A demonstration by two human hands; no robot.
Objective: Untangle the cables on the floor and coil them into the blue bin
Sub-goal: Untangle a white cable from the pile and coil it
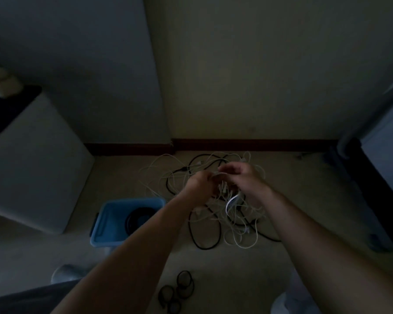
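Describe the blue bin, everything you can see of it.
The blue bin is a rectangular open-topped tub, plastic by its look, with dark clips on its left edge. It stands upright on the floor, left of the cable tangle and beside a pale cabinet. A coiled black cable lies inside. The left forearm crosses in front of its near right corner and hides it; whether they touch cannot be told.
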